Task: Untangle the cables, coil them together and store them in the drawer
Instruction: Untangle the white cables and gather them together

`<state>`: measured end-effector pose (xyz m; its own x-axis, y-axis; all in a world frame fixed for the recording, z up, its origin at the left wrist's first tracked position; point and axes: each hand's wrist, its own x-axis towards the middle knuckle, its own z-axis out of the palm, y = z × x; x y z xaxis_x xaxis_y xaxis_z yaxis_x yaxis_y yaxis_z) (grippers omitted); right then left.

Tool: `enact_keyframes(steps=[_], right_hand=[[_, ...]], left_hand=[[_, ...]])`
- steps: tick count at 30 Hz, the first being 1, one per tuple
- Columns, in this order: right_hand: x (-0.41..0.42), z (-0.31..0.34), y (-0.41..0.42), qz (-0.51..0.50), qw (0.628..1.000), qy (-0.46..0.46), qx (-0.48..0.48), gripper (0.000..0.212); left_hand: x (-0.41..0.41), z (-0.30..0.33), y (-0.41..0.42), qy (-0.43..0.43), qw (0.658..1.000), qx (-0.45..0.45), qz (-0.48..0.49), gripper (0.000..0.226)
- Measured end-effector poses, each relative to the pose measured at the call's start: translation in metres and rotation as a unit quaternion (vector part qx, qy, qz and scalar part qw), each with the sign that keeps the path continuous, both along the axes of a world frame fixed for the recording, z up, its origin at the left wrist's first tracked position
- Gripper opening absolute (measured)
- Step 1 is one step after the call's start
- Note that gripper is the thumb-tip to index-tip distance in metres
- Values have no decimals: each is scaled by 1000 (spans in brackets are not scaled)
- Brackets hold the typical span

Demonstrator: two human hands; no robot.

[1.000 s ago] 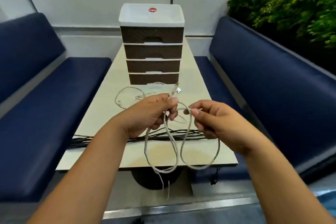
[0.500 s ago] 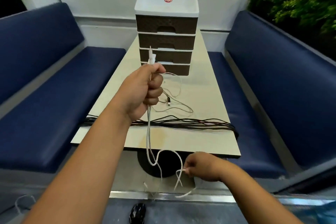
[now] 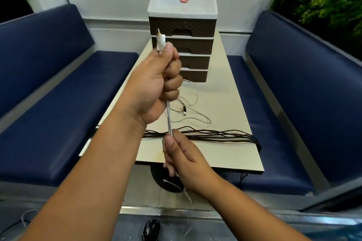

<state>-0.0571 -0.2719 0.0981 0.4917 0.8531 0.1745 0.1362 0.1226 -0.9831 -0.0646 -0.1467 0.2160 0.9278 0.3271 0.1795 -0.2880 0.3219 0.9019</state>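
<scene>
**White cable held taut between my two hands**

Nearest me, my right hand [image 3: 181, 159] is curled round the white cable [image 3: 169, 121], thumb up along it, with the loose tail trailing out below my wrist toward the floor. From there the cable runs almost straight up and slightly away to my left hand [image 3: 156, 86], which grips it in a closed fist, the plug [image 3: 160, 42] sticking out above my thumb. So its long axis stands near upright between the two fists, right hand low and closer to me, left hand high and further out. I judge the next loop has to be gathered by bringing the lower hand up to the upper one.

Beyond my hands, on the table [image 3: 231, 103], a bundle of dark cables [image 3: 211, 135] lies crosswise, spilling over the right edge. Past it, thin pale wires [image 3: 193, 101] lie loosely tangled. At the far end stands the drawer unit [image 3: 182, 35], all drawers looking closed.
</scene>
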Motion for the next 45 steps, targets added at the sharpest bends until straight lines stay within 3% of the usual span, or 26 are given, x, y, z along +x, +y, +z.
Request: enact_keyframes(steps=[4, 8, 13, 17, 20, 22, 24, 27, 30, 33, 36, 38, 40, 43, 45], right_hand=[[17, -18, 15, -12, 999, -23, -25, 33], [42, -34, 30, 13, 989, -115, -97, 37], [74, -62, 48, 94, 949, -117, -276, 54], [99, -54, 58, 146, 936, -47, -318, 32], [128, -44, 86, 62, 960, 9, -271, 24], [145, -44, 112, -72, 959, -52, -270, 11], [159, -46, 140, -153, 930, -163, -291, 9], [171, -48, 182, -179, 888, -301, -300, 19], [180, -62, 218, -175, 803, -452, -347, 24], [185, -70, 233, -169, 728, -501, -436, 28], [196, -70, 234, -163, 702, -506, -474, 29], [210, -62, 235, -173, 710, -499, -466, 22], [228, -45, 237, -223, 763, -417, -441, 18], [258, 2, 233, -275, 888, -139, -342, 10], [273, 43, 224, -290, 924, 10, -249, 15]], left_hand=[[4, -4, 16, 21, 998, -14, 56, 30], [11, -13, 41, 40, 993, -77, 77, 38], [11, -16, 85, 1, 991, -129, 48, 25], [16, -20, 118, 13, 988, -140, 64, 22], [25, -25, 141, 28, 983, -160, 82, 24], [31, -29, 151, 32, 980, -174, 88, 23], [38, -31, 161, 39, 979, -180, 86, 23], [48, -31, 172, 50, 981, -171, 77, 23], [57, -32, 183, 60, 982, -164, 68, 24], [63, -35, 195, 61, 981, -176, 54, 24], [66, -38, 208, 69, 980, -181, 48, 23], [68, -41, 214, 77, 979, -184, 47, 23], [72, -43, 219, 83, 976, -195, 47, 23], [76, -45, 223, 84, 972, -217, 45, 23], [79, -44, 223, 86, 971, -219, 42, 23]])
